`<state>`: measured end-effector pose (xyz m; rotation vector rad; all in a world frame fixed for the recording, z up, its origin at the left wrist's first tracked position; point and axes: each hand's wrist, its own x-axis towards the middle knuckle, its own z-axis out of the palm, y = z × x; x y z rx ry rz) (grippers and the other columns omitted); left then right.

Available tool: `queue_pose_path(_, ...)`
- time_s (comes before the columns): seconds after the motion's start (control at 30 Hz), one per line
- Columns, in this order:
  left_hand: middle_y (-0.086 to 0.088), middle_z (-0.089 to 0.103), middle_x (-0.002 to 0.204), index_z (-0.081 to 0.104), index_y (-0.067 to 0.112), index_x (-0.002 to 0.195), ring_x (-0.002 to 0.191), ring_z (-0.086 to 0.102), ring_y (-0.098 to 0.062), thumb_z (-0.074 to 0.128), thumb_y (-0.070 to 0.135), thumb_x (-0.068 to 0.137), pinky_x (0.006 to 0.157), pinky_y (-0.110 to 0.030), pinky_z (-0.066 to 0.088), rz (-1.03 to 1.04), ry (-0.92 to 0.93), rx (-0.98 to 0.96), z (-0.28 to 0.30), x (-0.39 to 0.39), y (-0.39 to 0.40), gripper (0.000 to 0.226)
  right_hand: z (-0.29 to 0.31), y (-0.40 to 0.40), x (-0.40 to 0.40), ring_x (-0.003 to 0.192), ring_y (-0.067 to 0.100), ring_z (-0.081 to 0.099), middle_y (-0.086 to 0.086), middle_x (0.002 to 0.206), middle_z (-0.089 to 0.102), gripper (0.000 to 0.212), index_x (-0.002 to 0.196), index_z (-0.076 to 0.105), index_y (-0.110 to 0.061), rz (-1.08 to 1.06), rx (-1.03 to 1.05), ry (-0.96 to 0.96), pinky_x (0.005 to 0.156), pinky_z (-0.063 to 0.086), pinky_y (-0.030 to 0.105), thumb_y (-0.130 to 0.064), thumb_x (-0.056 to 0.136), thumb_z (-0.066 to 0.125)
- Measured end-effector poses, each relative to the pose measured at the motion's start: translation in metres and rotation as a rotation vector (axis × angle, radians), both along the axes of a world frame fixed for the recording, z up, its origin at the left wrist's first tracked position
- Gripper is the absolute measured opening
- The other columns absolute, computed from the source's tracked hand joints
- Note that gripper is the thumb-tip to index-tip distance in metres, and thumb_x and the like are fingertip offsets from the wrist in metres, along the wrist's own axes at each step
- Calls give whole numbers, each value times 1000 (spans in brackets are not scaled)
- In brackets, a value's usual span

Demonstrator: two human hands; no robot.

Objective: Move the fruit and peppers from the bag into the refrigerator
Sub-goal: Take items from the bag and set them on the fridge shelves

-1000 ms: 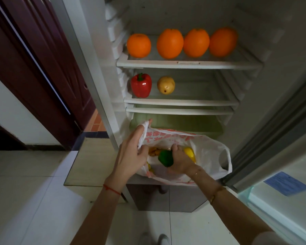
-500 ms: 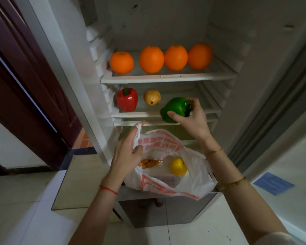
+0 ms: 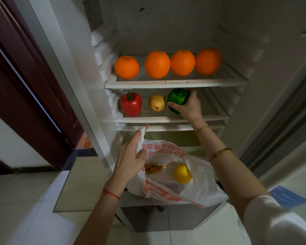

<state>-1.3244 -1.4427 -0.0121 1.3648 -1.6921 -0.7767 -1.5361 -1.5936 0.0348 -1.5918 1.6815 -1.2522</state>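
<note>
My right hand [image 3: 189, 107] grips a green pepper [image 3: 177, 99] just above the second refrigerator shelf [image 3: 210, 118], right of a yellow pear [image 3: 157, 105] and a red pepper [image 3: 131, 104]. Several oranges [image 3: 157, 64] line the top shelf [image 3: 219, 82]. My left hand [image 3: 132, 156] pinches the rim of a white plastic bag [image 3: 201, 190] with red print, holding it open below the shelves. Inside the bag lie a yellow fruit [image 3: 182, 174] and a small orange-brown item [image 3: 153, 169].
The refrigerator door frame [image 3: 60, 71] stands to the left, with a dark red wooden door [image 3: 25, 76] beyond it. A lower drawer front [image 3: 166, 218] sits under the bag. Pale floor tiles [image 3: 25, 218] and a blue paper [image 3: 288, 197] lie below.
My right hand lifted the green pepper out of the bag and carried it up and into the second shelf beside the pear. My left hand kept hold of the bag.
</note>
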Motion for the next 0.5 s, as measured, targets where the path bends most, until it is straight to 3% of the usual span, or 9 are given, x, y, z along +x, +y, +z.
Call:
queue_pose_path(0.1,6,51,140,31,45,150,50,56,-6,47,-8,91,52,-46,58,1,32,21,0,3,2,80,-4,-3,3,129,25,48,8,135,52,87,133,40,-11,-13,-11,9,105,44,34,-33,65,89)
queue_pose_path(0.27,7,53,132,31,44,150,44,53,-12,48,-8,92,47,-46,57,-1,47,33,0,5,9,79,-8,12,1,127,27,46,11,134,48,96,135,40,-8,-89,-28,80,103,45,41,-42,60,90)
queue_pose_path(0.4,4,57,126,32,45,149,48,56,-24,48,-7,92,46,-49,53,-11,26,18,-1,5,13,79,-16,50,-4,122,31,44,17,129,46,81,130,43,-2,-208,-210,220,103,39,38,-35,69,85)
queue_pose_path(0.5,12,53,122,33,44,149,47,55,-20,48,-8,91,46,-46,55,-30,25,-4,-1,2,18,80,-23,78,-10,113,29,49,16,122,49,63,122,48,-3,-280,-299,269,96,42,36,-32,76,80)
